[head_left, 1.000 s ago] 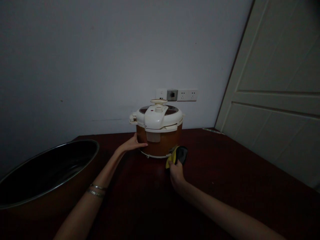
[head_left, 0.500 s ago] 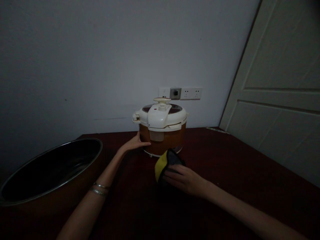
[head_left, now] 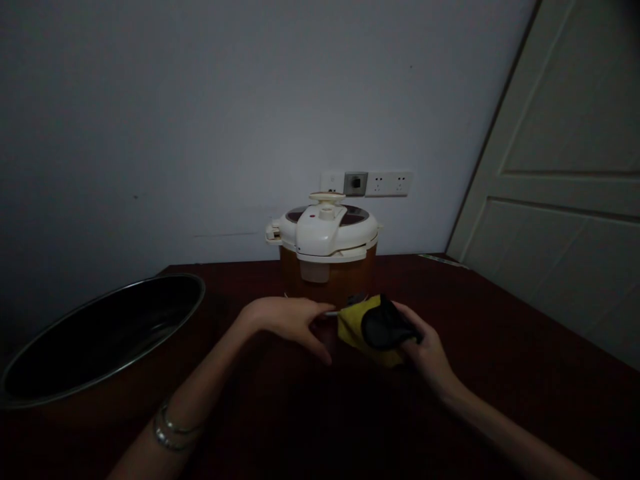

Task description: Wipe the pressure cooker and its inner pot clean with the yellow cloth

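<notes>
Cloth (head_left: 375, 327) is clamped by right hand (head_left: 425, 347) at its right end, in front of the cooker (head_left: 317, 237); long axis roughly left-right. Left hand (head_left: 287, 321): thumb and fingers apart, just left of cloth; contact can't be told. Left side is bounded by pot (head_left: 100, 340); tabletop (head_left: 490, 347) extends right.

Over on the right of the frame, the tabletop (head_left: 493, 333) leaves a wide lane past the cooker (head_left: 323, 243). The big pan (head_left: 125, 383) blocks the lower left; at centre, the hands and cloth (head_left: 381, 327) crowd the cooker's front.
</notes>
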`<state>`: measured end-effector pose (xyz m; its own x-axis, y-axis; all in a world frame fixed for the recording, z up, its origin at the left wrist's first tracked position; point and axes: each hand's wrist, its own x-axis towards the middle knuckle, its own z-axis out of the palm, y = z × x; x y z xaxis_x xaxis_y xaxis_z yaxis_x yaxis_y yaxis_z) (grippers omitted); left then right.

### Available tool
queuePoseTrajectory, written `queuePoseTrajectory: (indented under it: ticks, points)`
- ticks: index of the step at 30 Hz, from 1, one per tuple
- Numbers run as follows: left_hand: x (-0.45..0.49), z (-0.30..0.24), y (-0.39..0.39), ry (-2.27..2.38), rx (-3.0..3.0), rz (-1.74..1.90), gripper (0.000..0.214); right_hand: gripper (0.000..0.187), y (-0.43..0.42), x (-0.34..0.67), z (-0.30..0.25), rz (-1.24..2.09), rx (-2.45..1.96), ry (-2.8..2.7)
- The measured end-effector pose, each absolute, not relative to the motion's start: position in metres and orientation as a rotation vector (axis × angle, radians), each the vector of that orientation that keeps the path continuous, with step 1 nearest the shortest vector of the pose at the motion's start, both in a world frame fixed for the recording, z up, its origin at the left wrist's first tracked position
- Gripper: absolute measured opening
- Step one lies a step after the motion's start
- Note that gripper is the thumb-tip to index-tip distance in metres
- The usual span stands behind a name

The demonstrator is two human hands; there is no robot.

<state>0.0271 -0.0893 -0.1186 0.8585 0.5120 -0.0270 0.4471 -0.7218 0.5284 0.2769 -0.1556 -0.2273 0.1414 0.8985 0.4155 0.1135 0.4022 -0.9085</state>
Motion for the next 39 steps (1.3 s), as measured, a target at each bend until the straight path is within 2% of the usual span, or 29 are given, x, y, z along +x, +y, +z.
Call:
queuePoseTrajectory:
  ticks: [2, 6, 8, 10, 12, 15, 18, 20, 24, 27, 29, 31, 34, 36, 39]
  points:
    - [0.051, -0.117, -0.102, 0.575, 2.467, 0.196, 0.064, 0.051, -0.159, 0.278, -0.222, 0.817, -0.968, -1.314]
    - [0.075, -0.129, -0.103, 0.483, 2.397, 0.224, 0.028, 0.072, -0.16, 0.288, -0.217, 0.818, -0.914, -1.509]
    - [0.079, -0.139, -0.098, 0.421, 2.353, 0.188, 0.014, 0.07, -0.16, 0.292, -0.216, 0.757, -0.947, -1.646]
    - [0.083, -0.148, -0.096, 0.389, 2.319, 0.18, 0.009, 0.068, -0.16, 0.291, -0.216, 0.803, -0.968, -1.759]
    - [0.084, -0.15, -0.096, 0.397, 2.309, 0.148, 0.008, 0.061, -0.162, 0.286, -0.217, 0.966, -0.998, -1.788]
    - [0.073, -0.136, -0.099, 0.425, 2.315, -0.012, 0.009, 0.035, -0.164, 0.282, -0.218, 1.133, -1.062, -1.798]
    - [0.039, -0.102, -0.1, 0.509, 2.274, 0.005, 0.017, 0.016, -0.159, 0.295, -0.215, 0.882, -1.074, -1.903]
    - [0.015, -0.081, -0.097, 0.691, 2.29, 0.366, 0.017, 0.017, -0.151, 0.312, -0.214, 0.495, -1.077, -1.925]
    - [-0.004, -0.071, -0.081, 0.881, 2.158, 1.591, 0.029, 0.037, -0.128, 0.331, -0.223, -0.195, -0.894, -2.022]
    - [0.009, -0.088, -0.069, 0.876, 2.067, 2.232, 0.022, 0.042, -0.107, 0.318, -0.239, -0.32, -0.659, -2.319]
    - [0.02, -0.101, -0.065, 0.819, 2.223, 2.388, 0.014, 0.043, -0.093, 0.303, -0.25, -0.298, -0.569, -2.477]
    - [0.028, -0.111, -0.065, 0.721, 2.614, 2.271, 0.013, 0.043, -0.083, 0.291, -0.259, -0.249, -0.555, -2.56]
    - [0.037, -0.119, -0.064, 0.615, 3.153, 1.813, 0.033, 0.045, -0.075, 0.284, -0.264, -0.203, -0.58, -2.622]
    - [0.043, -0.124, -0.062, 0.607, 3.291, 1.631, 0.042, 0.046, -0.075, 0.286, -0.265, -0.188, -0.598, -2.619]
    - [0.051, -0.132, -0.058, 0.642, 3.354, 1.549, 0.05, 0.043, -0.076, 0.298, -0.263, -0.131, -0.634, -2.551]
